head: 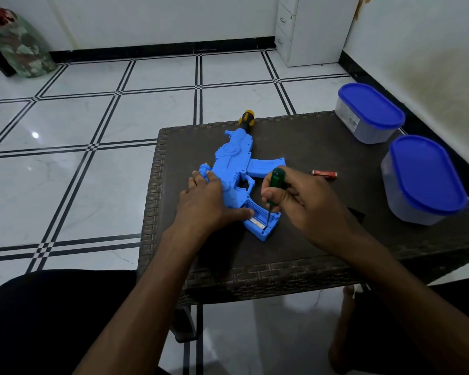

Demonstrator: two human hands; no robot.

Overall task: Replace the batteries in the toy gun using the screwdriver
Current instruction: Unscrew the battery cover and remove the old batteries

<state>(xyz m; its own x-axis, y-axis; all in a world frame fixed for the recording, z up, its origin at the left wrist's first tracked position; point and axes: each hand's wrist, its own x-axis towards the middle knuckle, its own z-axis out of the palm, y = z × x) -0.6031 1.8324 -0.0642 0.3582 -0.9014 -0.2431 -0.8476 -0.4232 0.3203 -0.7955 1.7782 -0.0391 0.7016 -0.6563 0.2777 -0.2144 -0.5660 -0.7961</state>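
The blue toy gun (237, 169) lies flat on the dark woven table (309, 247), muzzle toward the far edge and its open battery compartment (260, 219) at the near end, a pale battery showing inside. The left hand (205, 201) presses flat on the gun's body, fingers straight and the thumb at the compartment's edge, while the right hand (295, 197) grips the green-handled screwdriver (274, 190), tip down inside the compartment. A red battery (324, 173) lies on the table just right of the gun, two blue-lidded containers (370, 112) stand at the far right, and a yellow-and-black tool handle (246, 119) pokes out beyond the muzzle.
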